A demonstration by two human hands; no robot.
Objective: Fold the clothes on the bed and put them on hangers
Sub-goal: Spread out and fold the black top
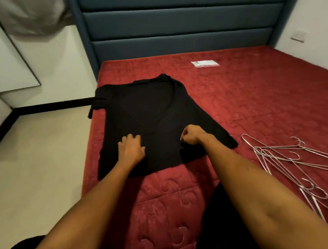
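A black long-sleeved top (pixel 149 113) lies spread flat on the red quilted mattress (pixel 252 94), near its left edge. One sleeve hangs over the left side of the bed; the other runs down to the right. My left hand (pixel 131 149) rests flat on the lower part of the top, fingers spread. My right hand (pixel 191 135) has its fingers curled and pinches the black fabric near the lower right of the body. Several silver wire hangers (pixel 285 156) lie in a loose heap on the mattress to the right.
A small white plastic packet (pixel 204 63) lies far back on the mattress. A blue padded headboard (pixel 181 23) stands behind the bed. Pale floor (pixel 38 158) and a white wall lie to the left. Dark cloth (pixel 225 221) sits at the near edge between my arms.
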